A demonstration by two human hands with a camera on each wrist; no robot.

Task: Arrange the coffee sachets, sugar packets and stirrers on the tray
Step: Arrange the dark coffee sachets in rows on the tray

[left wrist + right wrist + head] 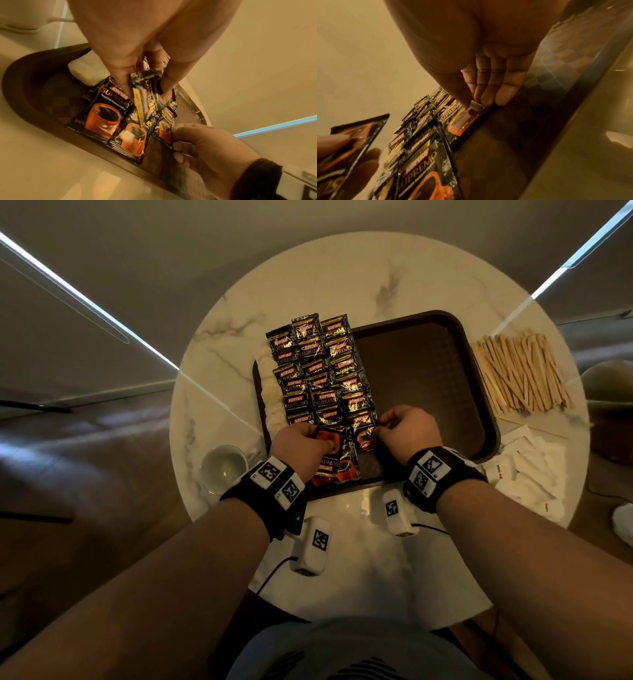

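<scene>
- Round marble table, brown tray on it.
- Coffee sachets in 3 overlapping rows on tray's L side.
- Stirrers piled R of tray; sugar packets near-R, both off tray.
- L hand pinches a loose sachet, thumb + fingers.
- R hand fingers curled, tips pinching edge of nearest sachet in R row.
</scene>
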